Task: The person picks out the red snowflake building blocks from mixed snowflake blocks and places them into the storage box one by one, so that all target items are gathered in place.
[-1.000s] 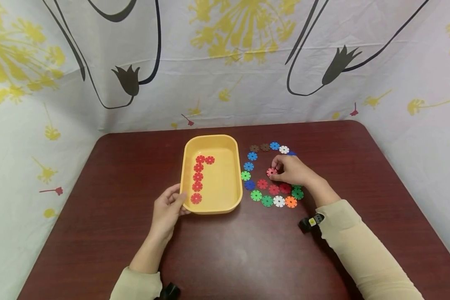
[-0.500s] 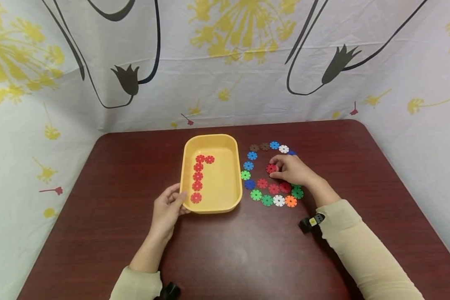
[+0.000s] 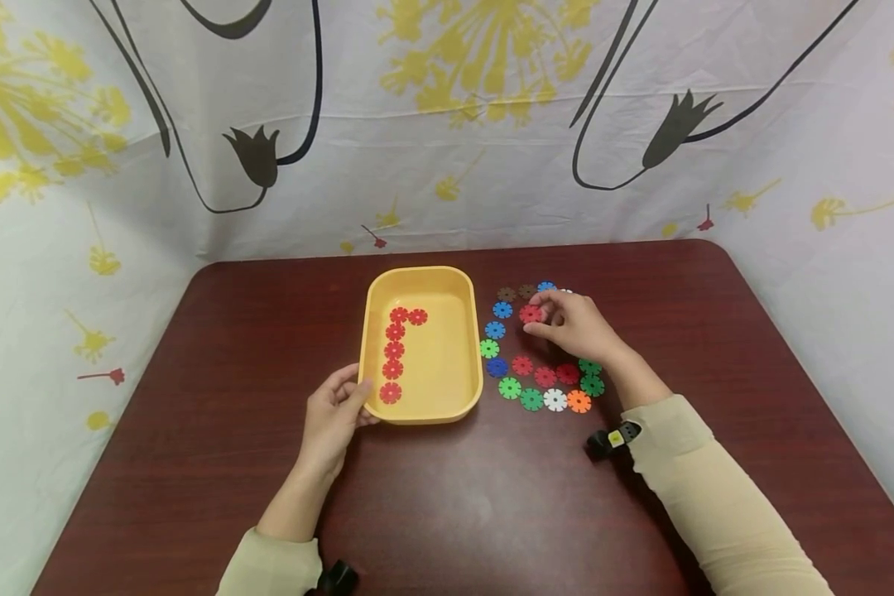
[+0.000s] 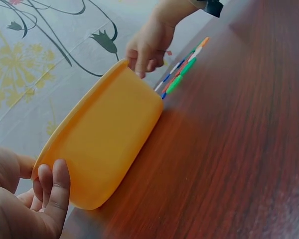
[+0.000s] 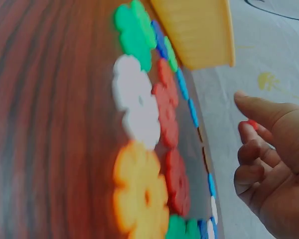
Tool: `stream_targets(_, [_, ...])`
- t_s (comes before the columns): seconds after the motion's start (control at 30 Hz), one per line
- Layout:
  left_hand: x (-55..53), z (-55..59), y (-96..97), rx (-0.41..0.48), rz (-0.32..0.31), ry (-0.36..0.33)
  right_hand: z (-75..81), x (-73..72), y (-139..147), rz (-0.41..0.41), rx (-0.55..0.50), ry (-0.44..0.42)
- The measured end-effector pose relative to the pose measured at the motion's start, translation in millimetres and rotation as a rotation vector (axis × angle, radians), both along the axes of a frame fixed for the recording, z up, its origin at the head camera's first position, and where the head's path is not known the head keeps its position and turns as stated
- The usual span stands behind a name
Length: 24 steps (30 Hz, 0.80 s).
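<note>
My left hand (image 3: pixel 331 415) grips the near left rim of a yellow plastic tray (image 3: pixel 447 356), thumb over the edge and fingers outside. Inside the tray, several red notched discs (image 3: pixel 393 350) form a column with a short turn at its top. Between thumb and fingers, my right hand (image 3: pixel 579 328) pinches a single red notched disc (image 3: pixel 530 314), raised over a ring of colored discs; only a sliver of it shows in the right wrist view. Below that hand, three red discs (image 3: pixel 545 377) lie in a row within the ring.
Blue, brown, white, green and orange discs make up the ring on the dark red table (image 3: pixel 447 497), close to the tray's right side. An orange disc (image 5: pixel 142 194) looms near in the right wrist view. A patterned white cloth (image 3: pixel 417 190) hangs behind the table.
My right hand, with the red disc, has moved up and slightly left, away from the row of red discs. The left hand and the tray have stayed put.
</note>
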<state>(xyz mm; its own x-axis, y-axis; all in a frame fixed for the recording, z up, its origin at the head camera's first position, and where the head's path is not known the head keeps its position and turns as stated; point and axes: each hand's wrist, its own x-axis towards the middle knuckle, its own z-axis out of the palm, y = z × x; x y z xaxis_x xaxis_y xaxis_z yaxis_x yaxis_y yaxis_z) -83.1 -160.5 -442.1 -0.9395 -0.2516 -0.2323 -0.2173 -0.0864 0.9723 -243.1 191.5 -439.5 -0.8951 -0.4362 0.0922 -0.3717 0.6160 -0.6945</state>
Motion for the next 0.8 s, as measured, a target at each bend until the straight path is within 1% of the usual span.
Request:
stream_targets(0.1, [-0.3, -0.6, -0.6, -0.013, -0.001, -0.002, 4.2, -0.6, -7.3, -0.018, -0.045, 0.027])
stream_targets(0.23, [-2.7, -1.3, -1.2, -0.075, 0.01, -0.004, 9.8, -1.2, -16.7, -0.033, -0.084, 0.037])
stream_targets(0.3, [-5.0, -1.4, -1.3, -0.111, 0.024, -0.008, 12.4, -1.3, -21.4, -0.036, -0.098, 0.035])
stream_targets(0.43, [-9.8, 0.7, -0.8, -0.155, 0.048, -0.013, 17.2, -1.3, -31.6, -0.027, -0.134, 0.011])
stream_targets(0.6, [-14.7, 3.4, 0.0, -0.173, 0.067, -0.027, 20.6, -2.2, -44.6, -0.013, -0.182, -0.038])
stream_targets(0.8, [-18.6, 4.4, 2.2, -0.159, 0.077, -0.058, 22.2, -4.4, -59.5, 0.01, -0.226, -0.05])
